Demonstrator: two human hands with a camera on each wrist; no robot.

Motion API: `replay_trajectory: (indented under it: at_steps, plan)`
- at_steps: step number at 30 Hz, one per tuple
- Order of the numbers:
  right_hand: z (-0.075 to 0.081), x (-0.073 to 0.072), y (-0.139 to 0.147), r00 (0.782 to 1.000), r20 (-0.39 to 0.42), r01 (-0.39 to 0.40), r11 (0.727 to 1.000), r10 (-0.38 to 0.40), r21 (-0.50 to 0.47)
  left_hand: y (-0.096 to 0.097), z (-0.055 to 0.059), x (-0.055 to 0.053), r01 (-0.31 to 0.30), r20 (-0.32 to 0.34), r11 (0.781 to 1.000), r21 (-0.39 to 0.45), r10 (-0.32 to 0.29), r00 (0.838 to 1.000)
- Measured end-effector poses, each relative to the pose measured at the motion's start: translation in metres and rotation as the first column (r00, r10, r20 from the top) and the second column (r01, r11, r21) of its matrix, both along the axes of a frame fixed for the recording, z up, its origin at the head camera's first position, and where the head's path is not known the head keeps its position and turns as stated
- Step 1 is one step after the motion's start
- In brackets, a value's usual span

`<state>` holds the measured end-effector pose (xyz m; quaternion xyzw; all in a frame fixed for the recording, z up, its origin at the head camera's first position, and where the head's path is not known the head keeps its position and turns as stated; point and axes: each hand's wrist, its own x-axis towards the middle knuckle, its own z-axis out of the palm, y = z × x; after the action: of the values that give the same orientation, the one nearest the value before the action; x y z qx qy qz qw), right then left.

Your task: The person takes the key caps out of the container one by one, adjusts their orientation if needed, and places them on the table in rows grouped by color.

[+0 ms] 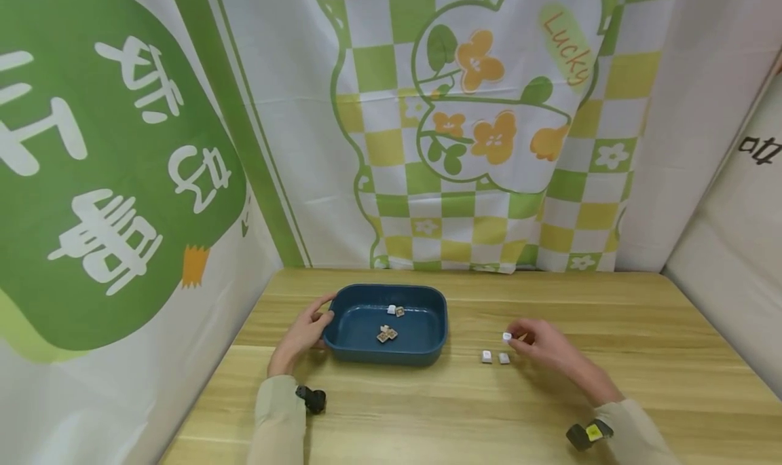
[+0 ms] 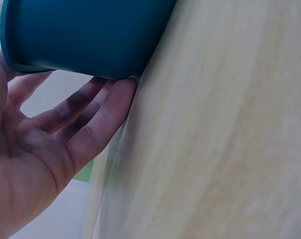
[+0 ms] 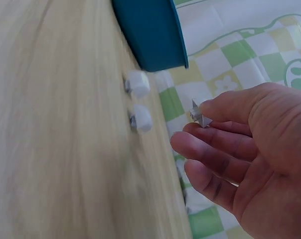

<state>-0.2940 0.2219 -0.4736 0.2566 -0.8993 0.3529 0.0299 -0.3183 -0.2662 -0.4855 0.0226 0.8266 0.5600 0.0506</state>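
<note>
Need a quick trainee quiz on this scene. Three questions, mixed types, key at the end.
1. True or false: the left hand touches the blue tray.

2. What does the right hand pinch?
A) a brown piece
B) a white piece
C) the tray's rim

3. How many loose white pieces lie on the wooden tabletop, outside the tray and not in a hand?

Key:
1. True
2. B
3. Two
</note>
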Motion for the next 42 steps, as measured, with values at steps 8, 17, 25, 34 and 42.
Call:
replay_trajectory:
  at_steps: [8, 17, 25, 34, 42]
  plan:
    - [-0.006, 0.001, 0.015, 0.999, 0.053, -0.005, 1.000, 0.004, 0.027, 0.000, 0.000, 0.000, -0.003, 0.002, 1.000, 0.007, 0.003, 1.000]
    - [-0.011, -0.002, 0.023, 0.996, 0.082, -0.045, 0.998, 0.040, 0.054, -0.001, -0.001, -0.001, 0.017, -0.008, 1.000, 0.008, -0.017, 1.000]
    - [-0.014, -0.001, 0.028, 0.985, 0.164, -0.064, 0.996, 0.052, 0.067, 0.000, -0.001, -0.001, 0.004, 0.005, 1.000, 0.023, -0.004, 1.000]
    - [-0.018, -0.002, 0.031, 0.981, 0.187, -0.071, 0.995, 0.057, 0.072, -0.001, -0.002, -0.003, 0.027, -0.006, 0.999, 0.024, -0.027, 1.000]
    - [-0.015, -0.001, 0.034, 0.966, 0.242, -0.101, 0.994, 0.089, 0.037, 0.000, -0.001, -0.002, 0.013, 0.004, 1.000, 0.025, -0.013, 1.000]
